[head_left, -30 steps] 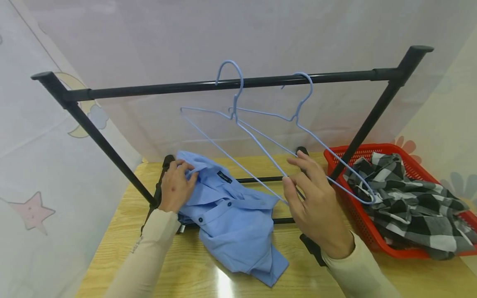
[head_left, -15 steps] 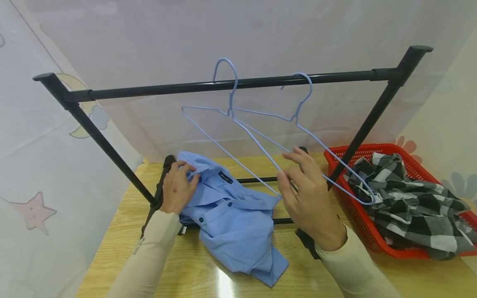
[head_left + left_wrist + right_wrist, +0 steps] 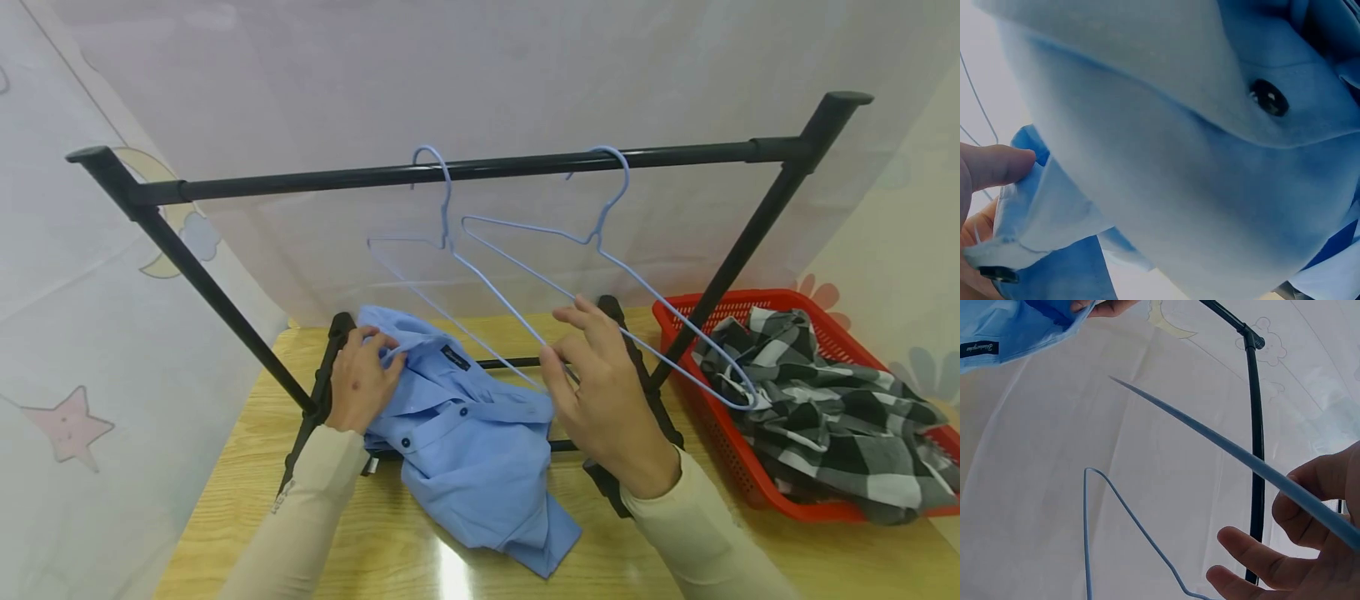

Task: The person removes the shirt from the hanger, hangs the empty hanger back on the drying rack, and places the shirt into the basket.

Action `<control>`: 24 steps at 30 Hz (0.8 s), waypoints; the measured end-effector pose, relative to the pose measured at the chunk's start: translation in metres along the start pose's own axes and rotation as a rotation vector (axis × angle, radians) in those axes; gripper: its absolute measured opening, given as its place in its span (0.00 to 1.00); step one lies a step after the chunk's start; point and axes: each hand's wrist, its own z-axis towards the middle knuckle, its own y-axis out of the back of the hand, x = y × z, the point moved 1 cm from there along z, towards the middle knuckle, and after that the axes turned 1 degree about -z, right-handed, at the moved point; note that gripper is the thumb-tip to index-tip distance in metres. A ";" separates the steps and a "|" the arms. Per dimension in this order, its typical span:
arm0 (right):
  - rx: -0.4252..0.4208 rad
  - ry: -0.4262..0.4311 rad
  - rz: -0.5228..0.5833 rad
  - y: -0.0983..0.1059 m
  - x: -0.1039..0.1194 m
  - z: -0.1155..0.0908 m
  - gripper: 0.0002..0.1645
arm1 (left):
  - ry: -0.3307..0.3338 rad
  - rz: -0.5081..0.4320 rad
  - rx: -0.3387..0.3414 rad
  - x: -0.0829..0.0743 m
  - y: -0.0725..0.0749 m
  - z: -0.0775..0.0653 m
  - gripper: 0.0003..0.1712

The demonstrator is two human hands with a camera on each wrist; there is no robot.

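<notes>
A light blue button-up shirt (image 3: 476, 471) lies crumpled on the wooden table, its dark label facing up. My left hand (image 3: 360, 383) pinches the shirt near its collar; the left wrist view shows the thumb (image 3: 1004, 164) on a fold of the cloth. With my right hand (image 3: 609, 400) I hold the right end of a thin blue hanger (image 3: 491, 287), above and to the right of the shirt. This hanger's hook lies across the rack's black bar, seemingly over it. In the right wrist view, the hanger wire (image 3: 1222, 444) runs past thumb and fingers.
A second blue hanger (image 3: 652, 293) hangs on the bar (image 3: 315, 178) just right of the held one. Black rack legs flank the hands. At the right stands a red basket (image 3: 765, 487) with a black-and-white checked garment (image 3: 840, 400). A pale curtain is behind.
My right hand has moved left with the hanger, whose hook has shifted left and dropped onto the bar's level. The left hand and shirt have hardly moved.
</notes>
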 end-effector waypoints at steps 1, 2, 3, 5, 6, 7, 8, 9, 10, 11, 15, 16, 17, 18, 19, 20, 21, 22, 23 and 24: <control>0.006 -0.002 -0.002 0.000 0.000 -0.001 0.11 | 0.002 -0.002 0.003 0.000 0.000 0.000 0.10; 0.011 -0.003 -0.003 -0.001 0.000 -0.001 0.11 | 0.003 -0.004 0.005 0.000 -0.001 0.000 0.10; 0.015 -0.004 -0.004 -0.001 0.000 -0.001 0.11 | 0.003 -0.008 0.006 0.000 -0.001 -0.001 0.10; 0.018 -0.005 -0.004 -0.002 0.000 -0.002 0.11 | 0.002 -0.013 0.002 -0.001 -0.002 -0.001 0.10; 0.019 -0.004 -0.005 -0.002 0.001 -0.002 0.11 | 0.000 -0.016 0.000 -0.001 -0.002 -0.001 0.10; 0.019 -0.003 -0.006 -0.002 0.001 -0.003 0.11 | -0.001 -0.019 -0.002 -0.002 -0.002 -0.001 0.10; 0.018 -0.002 -0.007 -0.002 0.001 -0.003 0.10 | -0.003 -0.023 -0.005 -0.002 -0.003 -0.001 0.10; 0.019 -0.002 -0.008 -0.002 0.001 -0.004 0.10 | -0.005 -0.026 -0.005 -0.002 -0.003 -0.001 0.10; 0.021 -0.002 -0.007 -0.002 0.001 -0.004 0.09 | -0.005 -0.026 -0.005 -0.003 -0.003 -0.002 0.09; 0.027 -0.004 -0.005 -0.002 0.002 -0.005 0.08 | -0.004 -0.029 -0.002 -0.003 -0.003 -0.002 0.09; 0.072 -0.055 0.055 0.001 0.002 -0.008 0.08 | 0.000 -0.027 0.007 -0.004 -0.004 -0.002 0.09; 0.085 -0.076 0.087 0.002 0.002 -0.009 0.10 | 0.000 -0.027 0.008 -0.004 -0.004 -0.002 0.10; 0.100 -0.101 0.127 0.004 0.002 -0.009 0.14 | -0.002 -0.025 0.012 -0.004 -0.004 -0.002 0.10; 0.115 -0.133 0.169 0.005 0.001 -0.010 0.14 | -0.004 -0.026 0.012 -0.004 -0.004 -0.003 0.10; 0.132 -0.158 0.214 0.007 0.001 -0.010 0.17 | -0.008 -0.025 0.012 -0.004 -0.004 -0.003 0.09; 0.148 -0.184 0.257 0.009 0.000 -0.010 0.20 | -0.014 -0.026 0.011 -0.004 -0.004 -0.003 0.09; 0.162 -0.207 0.296 0.010 -0.001 -0.010 0.22 | -0.022 -0.026 0.010 -0.004 -0.005 -0.003 0.09; 0.175 -0.232 0.333 0.012 -0.002 -0.010 0.24 | -0.030 -0.026 0.008 -0.004 -0.005 -0.003 0.09; 0.189 -0.257 0.361 0.014 -0.002 -0.010 0.25 | -0.038 -0.027 0.006 -0.004 -0.005 -0.003 0.09; 0.201 -0.278 0.384 0.015 -0.003 -0.011 0.25 | -0.048 -0.031 0.000 -0.004 -0.005 -0.004 0.09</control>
